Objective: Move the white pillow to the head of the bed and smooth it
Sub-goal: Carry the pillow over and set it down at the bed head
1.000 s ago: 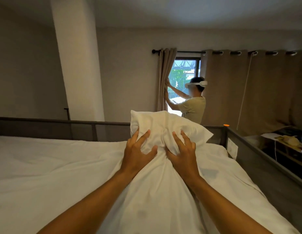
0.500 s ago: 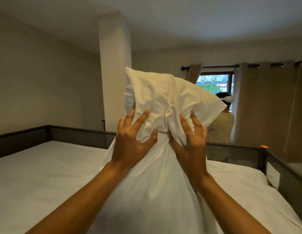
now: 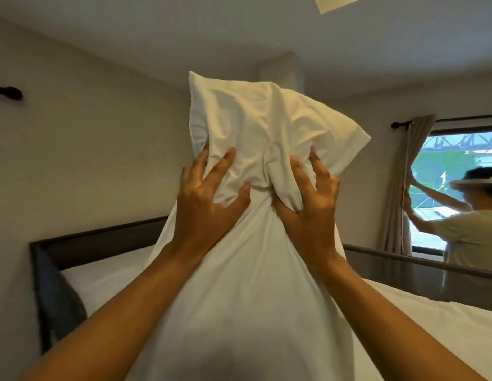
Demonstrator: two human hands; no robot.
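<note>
Above the white-sheeted bed (image 3: 431,325), I hold the soft, crumpled white fabric pillow (image 3: 256,127) upright; my left hand (image 3: 203,204) and right hand (image 3: 308,213) bunch its middle, fingers (image 3: 220,166) clenched; I should lower it flat against the dark headboard (image 3: 102,240), then press outward.

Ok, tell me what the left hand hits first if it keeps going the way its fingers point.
The left hand is already gripping the pillow, fingers pointing up and away. Straight on, it only presses deeper into the pillow; beyond that is probably the wall, though depth is unclear.
</note>
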